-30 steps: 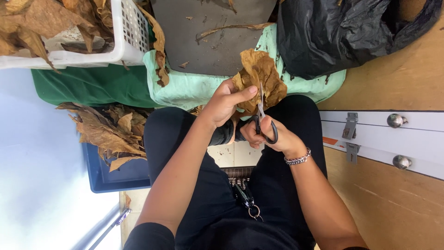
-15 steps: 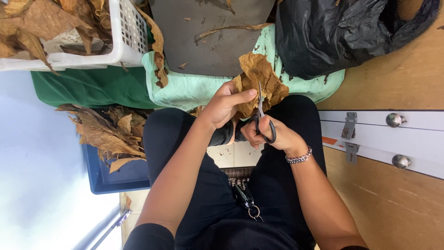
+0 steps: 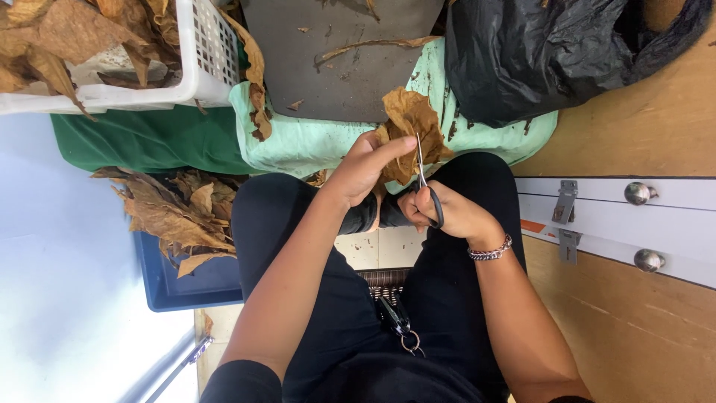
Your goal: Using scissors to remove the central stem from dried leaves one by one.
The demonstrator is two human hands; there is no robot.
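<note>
A dry brown leaf point(image 3: 409, 123) is held up over my lap, above the pale green cloth point(image 3: 313, 142). My left hand point(image 3: 363, 166) pinches the leaf's left edge between thumb and fingers. My right hand point(image 3: 447, 213) grips black-handled scissors point(image 3: 425, 186), whose blades point up into the leaf's lower middle. A bracelet sits on my right wrist. Both hands are close together, just above my knees in black trousers.
A white basket point(image 3: 186, 67) of dry leaves stands at the upper left. A blue tray point(image 3: 186, 276) with more leaves lies at the left. A dark grey board point(image 3: 343, 52) and a black plastic bag point(image 3: 552, 52) are beyond the cloth. Keys hang at my waist point(image 3: 399, 325). White panels with knobs point(image 3: 641, 194) run along the right.
The scissors and my right hand have shifted slightly along the leaf; my left hand has adjusted its pinch on the edge. Little else has moved.
</note>
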